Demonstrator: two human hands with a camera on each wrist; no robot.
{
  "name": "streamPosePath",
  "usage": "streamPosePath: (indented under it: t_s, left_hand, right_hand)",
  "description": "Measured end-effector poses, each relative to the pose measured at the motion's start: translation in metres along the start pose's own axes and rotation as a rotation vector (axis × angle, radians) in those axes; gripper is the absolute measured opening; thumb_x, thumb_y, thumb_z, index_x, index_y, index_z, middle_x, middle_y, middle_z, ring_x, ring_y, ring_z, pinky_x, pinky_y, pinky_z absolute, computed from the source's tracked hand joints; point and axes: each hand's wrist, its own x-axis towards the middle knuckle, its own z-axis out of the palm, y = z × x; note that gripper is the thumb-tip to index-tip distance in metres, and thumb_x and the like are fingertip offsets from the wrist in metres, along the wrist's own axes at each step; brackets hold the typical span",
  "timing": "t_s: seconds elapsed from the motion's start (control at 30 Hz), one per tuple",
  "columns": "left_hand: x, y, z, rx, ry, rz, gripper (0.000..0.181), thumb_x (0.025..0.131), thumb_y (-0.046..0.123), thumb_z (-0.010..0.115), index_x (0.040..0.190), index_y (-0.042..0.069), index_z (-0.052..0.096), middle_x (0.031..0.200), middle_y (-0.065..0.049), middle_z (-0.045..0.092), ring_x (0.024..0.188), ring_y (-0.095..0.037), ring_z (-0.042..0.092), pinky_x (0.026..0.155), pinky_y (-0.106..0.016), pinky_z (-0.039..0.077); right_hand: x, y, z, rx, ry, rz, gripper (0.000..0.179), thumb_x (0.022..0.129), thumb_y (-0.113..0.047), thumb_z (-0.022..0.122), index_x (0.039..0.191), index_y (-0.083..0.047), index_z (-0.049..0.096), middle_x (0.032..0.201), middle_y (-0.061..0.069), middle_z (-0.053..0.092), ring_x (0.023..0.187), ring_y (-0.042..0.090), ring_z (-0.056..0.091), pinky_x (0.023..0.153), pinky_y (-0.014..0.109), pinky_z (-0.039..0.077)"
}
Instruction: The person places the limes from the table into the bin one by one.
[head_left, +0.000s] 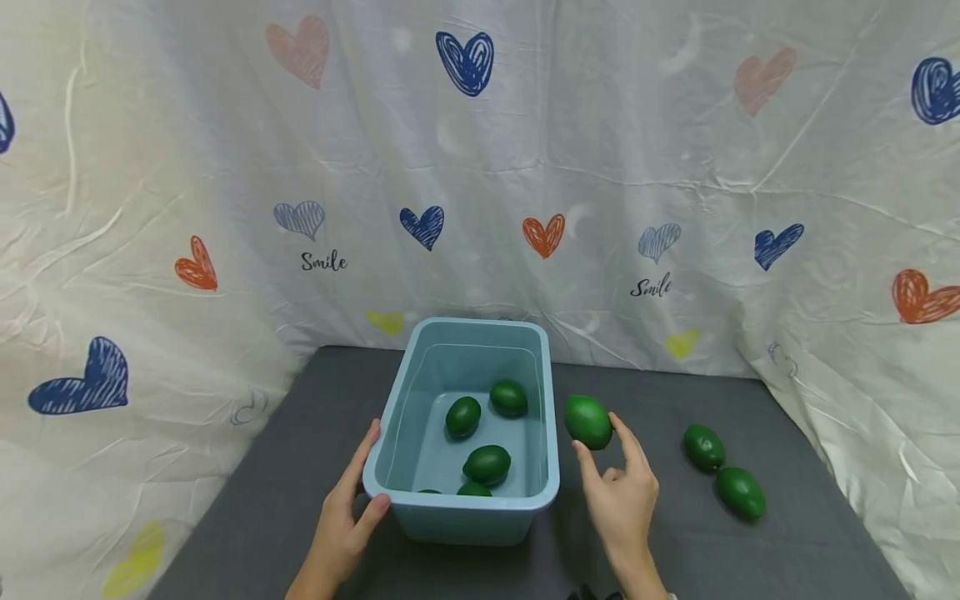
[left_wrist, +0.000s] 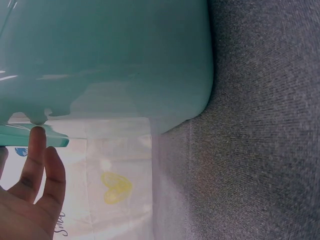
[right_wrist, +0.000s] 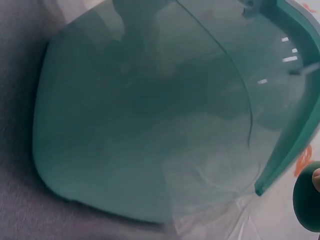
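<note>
A light blue plastic tub [head_left: 540, 505] stands on the dark table. Several green limes lie inside it, among them one lime [head_left: 487, 464] near the middle; others are partly hidden by the front wall. My left hand [head_left: 341, 521] holds the tub's front left corner, thumb at the front rim and fingers along the left side. In the left wrist view, fingertips [left_wrist: 37, 133] meet the underside of the rim. To the right of the tub my right hand [head_left: 622, 496] pinches a lime [head_left: 587, 421] between thumb and fingers, raised above the table.
Two more limes, a farther one [head_left: 703, 447] and a nearer one [head_left: 741, 492], lie close together on the grey table covering [head_left: 795, 550] at the right. Behind the table hangs a white curtain [head_left: 480, 142] printed with hearts.
</note>
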Motion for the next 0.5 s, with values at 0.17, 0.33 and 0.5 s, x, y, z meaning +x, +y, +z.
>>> streamPosePath:
  t_s: [0.17,0.33,0.5]
  left_hand:
    - [0.0,-0.001,0.0,0.006,-0.001,0.017,0.08,0.1,0.005,0.06,0.171,0.019,0.025,0.174,-0.008,0.031,0.147,0.004,0.038,0.1,-0.013,0.04]
    - [0.0,0.0,0.0,0.0,-0.004,0.017,0.08,0.1,0.005,0.06,0.171,0.019,0.025,0.174,-0.006,0.031,0.148,0.004,0.037,0.1,-0.012,0.04]
    - [0.0,0.0,0.001,-0.014,0.002,0.003,0.08,0.099,0.005,0.059,0.17,0.021,0.026,0.174,-0.004,0.032,0.148,0.004,0.037,0.1,-0.011,0.04]
  right_hand:
    - [0.001,-0.009,0.006,0.017,-0.014,0.009,0.063,0.083,-0.009,0.091,0.14,-0.003,0.066,0.137,0.017,0.069,0.032,-0.006,0.033,0.034,0.018,0.031]
    - [0.002,-0.016,0.01,0.078,-0.038,-0.002,0.063,0.085,-0.011,0.09,0.143,-0.007,0.066,0.139,0.015,0.068,0.032,-0.005,0.034,0.035,0.019,0.031]
    - [0.001,-0.023,0.013,0.128,-0.068,-0.014,0.064,0.086,-0.013,0.09,0.145,-0.01,0.065,0.142,0.013,0.067,0.033,-0.006,0.033,0.035,0.019,0.031]
